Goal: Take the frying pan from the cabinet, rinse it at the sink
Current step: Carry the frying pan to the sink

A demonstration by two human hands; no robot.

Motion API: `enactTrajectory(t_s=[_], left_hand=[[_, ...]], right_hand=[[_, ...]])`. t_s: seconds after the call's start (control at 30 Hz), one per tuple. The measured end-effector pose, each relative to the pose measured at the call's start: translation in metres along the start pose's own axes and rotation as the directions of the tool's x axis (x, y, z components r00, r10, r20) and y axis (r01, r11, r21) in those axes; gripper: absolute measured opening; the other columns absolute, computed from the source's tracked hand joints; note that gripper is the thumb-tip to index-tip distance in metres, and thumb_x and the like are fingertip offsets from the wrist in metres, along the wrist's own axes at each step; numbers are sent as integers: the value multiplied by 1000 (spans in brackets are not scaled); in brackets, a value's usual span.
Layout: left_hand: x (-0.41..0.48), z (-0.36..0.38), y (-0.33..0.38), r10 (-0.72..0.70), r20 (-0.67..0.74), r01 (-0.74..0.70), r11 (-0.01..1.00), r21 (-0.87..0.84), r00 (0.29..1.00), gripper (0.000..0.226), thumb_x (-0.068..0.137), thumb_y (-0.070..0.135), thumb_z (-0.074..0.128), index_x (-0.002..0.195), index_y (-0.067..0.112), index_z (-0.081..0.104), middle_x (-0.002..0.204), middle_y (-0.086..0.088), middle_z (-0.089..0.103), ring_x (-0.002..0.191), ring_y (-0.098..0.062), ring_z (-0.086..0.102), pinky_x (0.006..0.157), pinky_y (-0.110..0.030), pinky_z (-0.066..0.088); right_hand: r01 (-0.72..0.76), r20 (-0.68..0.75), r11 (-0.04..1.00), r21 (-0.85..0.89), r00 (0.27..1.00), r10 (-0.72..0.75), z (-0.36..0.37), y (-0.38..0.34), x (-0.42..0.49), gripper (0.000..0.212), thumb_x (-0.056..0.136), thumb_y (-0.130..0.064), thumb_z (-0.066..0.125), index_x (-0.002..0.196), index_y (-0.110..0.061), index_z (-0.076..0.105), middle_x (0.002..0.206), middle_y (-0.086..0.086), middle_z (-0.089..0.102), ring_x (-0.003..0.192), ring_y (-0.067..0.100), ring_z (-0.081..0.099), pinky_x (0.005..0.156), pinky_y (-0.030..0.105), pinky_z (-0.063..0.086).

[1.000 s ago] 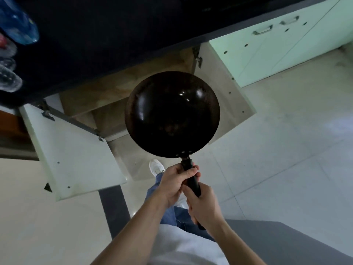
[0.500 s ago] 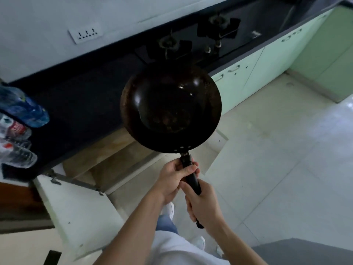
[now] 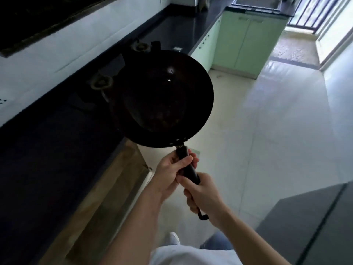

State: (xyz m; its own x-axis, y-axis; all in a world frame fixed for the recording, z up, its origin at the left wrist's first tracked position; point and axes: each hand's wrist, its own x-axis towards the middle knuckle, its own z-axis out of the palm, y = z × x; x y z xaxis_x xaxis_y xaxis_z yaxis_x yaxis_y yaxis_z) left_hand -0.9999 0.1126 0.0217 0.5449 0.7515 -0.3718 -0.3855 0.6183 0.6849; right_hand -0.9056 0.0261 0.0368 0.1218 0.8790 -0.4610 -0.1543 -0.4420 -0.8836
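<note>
- The frying pan (image 3: pixel 162 98) is up in the air, out of the cabinet, its dark bowl hanging over the front edge of the counter (image 3: pixel 57 134). Part of it is above the hob (image 3: pixel 107 77) and part above the floor (image 3: pixel 277 131). Its inside is tipped toward the person.
- Its black handle (image 3: pixel 188 167) runs back and down from the bowl toward the person's body, so the long axis points from the chest forward and a little left.
- The left hand (image 3: pixel 170 173) is wrapped round the handle just behind the bowl. The right hand (image 3: pixel 205 196) grips it lower down, near the hooked tail. Both are closed firmly on it, the left being nearer the bowl.
- Below the counter edge, the open cabinet (image 3: pixel 107 188) shows its wood-coloured inside.
- The sink (image 3: pixel 254 4) sits at the far end of the counter run, above the green cupboards (image 3: pixel 246 39), well apart from the pan and ahead to its right.
- To my eye the fetching is done and the rinsing not yet begun. The next move looks like a walk down the floor, with the bowl swung rightward to lead toward that basin.
</note>
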Motion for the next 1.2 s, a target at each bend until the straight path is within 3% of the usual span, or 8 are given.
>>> enactTrajectory(t_s=[0.1, 0.23, 0.47, 0.87, 1.2], left_hand=[[19, 15, 3, -69, 66, 67, 997, 35, 995, 37, 85, -1, 61, 121, -9, 55, 99, -14, 66, 87, -21, 68, 82, -28, 59], [51, 38, -1, -160, 148, 156, 987, 43, 976, 39, 80, 3, 63, 118, -4, 56, 98, -12, 67, 86, -19, 69, 84, -27, 59], [120, 77, -19, -255, 167, 224, 957, 182, 952, 31, 86, -1, 62, 116, -8, 58, 99, -14, 68, 91, -22, 70, 81, -27, 57], [282, 216, -49, -310, 176, 244, 916, 318, 934, 33, 91, -4, 59, 123, -11, 54, 103, -15, 68, 95, -25, 69, 85, -29, 57], [380, 296, -60, -336, 211, 244, 897, 370, 918, 32, 91, -1, 59, 122, -8, 55, 107, -16, 69, 96, -24, 69, 87, -31, 56]], right_hand=[[12, -18, 998, 56, 1000, -11, -15, -9, 4, 19, 96, -15, 60, 83, -5, 50, 52, 2, 47, 37, 14, 42, 35, 23, 36], [56, -93, 996, 65, 994, -50, -38, -16, 14, 15, 97, -13, 58, 88, -2, 56, 58, 6, 62, 40, 18, 57, 36, 26, 47], [38, -192, 964, 264, 981, 14, -92, -21, 45, 20, 96, -15, 61, 81, -7, 50, 51, 1, 45, 37, 15, 39, 36, 22, 34], [111, -263, 956, 273, 964, -37, -272, -78, 129, 22, 95, -16, 62, 81, -5, 50, 51, 3, 45, 36, 16, 40, 36, 24, 38], [82, -187, 903, 421, 982, -2, -378, -118, 181, 19, 96, -17, 60, 84, -5, 50, 53, 5, 37, 37, 14, 32, 36, 21, 31]])
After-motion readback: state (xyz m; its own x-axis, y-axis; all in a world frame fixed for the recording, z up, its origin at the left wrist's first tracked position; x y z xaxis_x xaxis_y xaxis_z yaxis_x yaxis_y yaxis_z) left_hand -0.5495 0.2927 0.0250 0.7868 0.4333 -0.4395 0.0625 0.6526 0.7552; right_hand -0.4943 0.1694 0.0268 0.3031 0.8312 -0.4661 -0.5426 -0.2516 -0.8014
